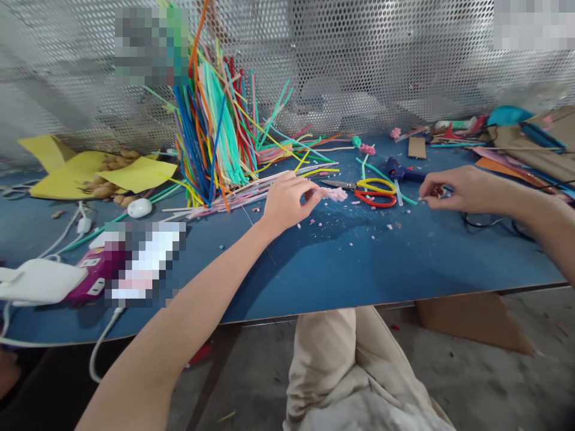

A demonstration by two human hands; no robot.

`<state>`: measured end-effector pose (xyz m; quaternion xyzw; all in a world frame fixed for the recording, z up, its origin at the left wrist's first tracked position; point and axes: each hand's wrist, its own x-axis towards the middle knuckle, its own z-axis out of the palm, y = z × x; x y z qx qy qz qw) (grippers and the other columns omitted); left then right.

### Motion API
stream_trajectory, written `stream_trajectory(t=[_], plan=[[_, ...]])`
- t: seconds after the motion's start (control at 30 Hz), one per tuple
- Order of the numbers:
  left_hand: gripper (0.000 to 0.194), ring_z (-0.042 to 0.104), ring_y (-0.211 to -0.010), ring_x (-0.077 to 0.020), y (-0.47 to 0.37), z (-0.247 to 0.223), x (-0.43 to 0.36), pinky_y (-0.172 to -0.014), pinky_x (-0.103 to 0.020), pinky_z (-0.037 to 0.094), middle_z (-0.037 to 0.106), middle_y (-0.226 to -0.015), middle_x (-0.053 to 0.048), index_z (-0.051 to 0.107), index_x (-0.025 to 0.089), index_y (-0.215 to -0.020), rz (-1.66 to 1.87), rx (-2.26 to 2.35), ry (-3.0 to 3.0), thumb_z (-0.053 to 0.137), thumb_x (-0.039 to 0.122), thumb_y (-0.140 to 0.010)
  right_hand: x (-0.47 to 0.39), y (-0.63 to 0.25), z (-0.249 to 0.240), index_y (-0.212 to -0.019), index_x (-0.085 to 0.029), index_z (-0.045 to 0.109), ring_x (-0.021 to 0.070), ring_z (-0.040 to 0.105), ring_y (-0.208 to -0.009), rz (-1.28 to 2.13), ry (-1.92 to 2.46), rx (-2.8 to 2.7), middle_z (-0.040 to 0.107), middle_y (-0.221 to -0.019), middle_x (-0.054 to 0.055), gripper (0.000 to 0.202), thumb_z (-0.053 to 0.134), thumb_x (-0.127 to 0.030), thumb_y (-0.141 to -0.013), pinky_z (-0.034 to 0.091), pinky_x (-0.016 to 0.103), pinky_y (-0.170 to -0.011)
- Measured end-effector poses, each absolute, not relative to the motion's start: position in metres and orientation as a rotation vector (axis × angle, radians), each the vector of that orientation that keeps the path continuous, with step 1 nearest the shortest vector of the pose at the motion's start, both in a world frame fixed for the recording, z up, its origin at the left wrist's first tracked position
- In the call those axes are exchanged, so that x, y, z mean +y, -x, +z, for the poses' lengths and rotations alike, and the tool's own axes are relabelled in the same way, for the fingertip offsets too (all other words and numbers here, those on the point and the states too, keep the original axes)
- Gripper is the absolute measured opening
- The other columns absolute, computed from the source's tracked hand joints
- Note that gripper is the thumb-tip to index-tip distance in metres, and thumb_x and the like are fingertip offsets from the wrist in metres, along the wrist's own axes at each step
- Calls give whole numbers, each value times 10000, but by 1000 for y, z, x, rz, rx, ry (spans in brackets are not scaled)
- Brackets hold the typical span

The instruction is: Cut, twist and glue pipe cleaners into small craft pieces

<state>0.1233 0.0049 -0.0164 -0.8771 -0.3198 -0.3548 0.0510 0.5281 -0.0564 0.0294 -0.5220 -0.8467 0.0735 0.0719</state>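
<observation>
My left hand [290, 200] is closed on a pale pink pipe-cleaner piece [336, 194], whose fluffy, bunched end sticks out to the right of the fingertips. Off to the right, my right hand [465, 188] has its fingers curled together in a pinch; whatever is between them is too small to make out. Scissors [375, 194] with one yellow and one red handle lie on the blue table [314, 269] between the hands. Beside my right hand lies a dark blue glue gun [406, 172]. Pink scraps are scattered below the scissors.
Many coloured pipe cleaners [215, 131] stand bundled against a perforated metal panel [359, 54]. Yellow sheets [67, 173], a white mouse [139, 208], a purple power strip [96, 272] and a phone [148, 260] are at left. Papers and cardboard [530, 149] pile up at right.
</observation>
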Motion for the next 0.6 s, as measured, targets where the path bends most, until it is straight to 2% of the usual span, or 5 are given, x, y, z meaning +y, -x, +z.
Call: stream_trajectory(t=[0.13,0.27,0.33,0.43,0.6], plan=[[379,559,-739,-191,-124,-16,4,-856,-398,419,751,-851,-19,728,240,-896,-1063,-977,2658,458,477,-1018,-57,-538,37,-919,-227,696,162,616,-721,165,1581,-2393,706,-810,37,206,673,-413,-832,452,327,-723],[377,569,-753,-191,-124,-15,4,-863,-397,419,749,-837,-19,727,235,-887,-1058,-952,2663,465,472,-1018,-48,-537,58,-934,-189,703,138,601,-723,-86,1533,-2258,693,-803,45,240,655,-412,-862,443,307,-711],[375,569,-749,-188,-123,-16,5,-852,-393,418,748,-833,-18,729,234,-892,-1064,-935,2660,466,469,-1018,-39,-532,73,-936,-180,706,125,588,-714,-232,1509,-2156,682,-797,41,213,649,-376,-876,442,293,-701],[372,566,-735,-180,-122,-17,7,-832,-382,416,746,-824,-18,730,228,-893,-1080,-922,2652,469,461,-1019,-19,-525,96,-901,-193,730,126,579,-686,-429,1451,-1922,665,-743,21,121,709,-263,-804,452,281,-679],[359,569,-725,-173,-122,-19,8,-840,-374,418,734,-798,-13,736,227,-914,-1079,-923,2642,483,462,-1015,21,-522,128,-1115,-72,713,201,699,-831,-586,1405,-1575,749,-945,171,325,675,-229,-834,497,306,-723]])
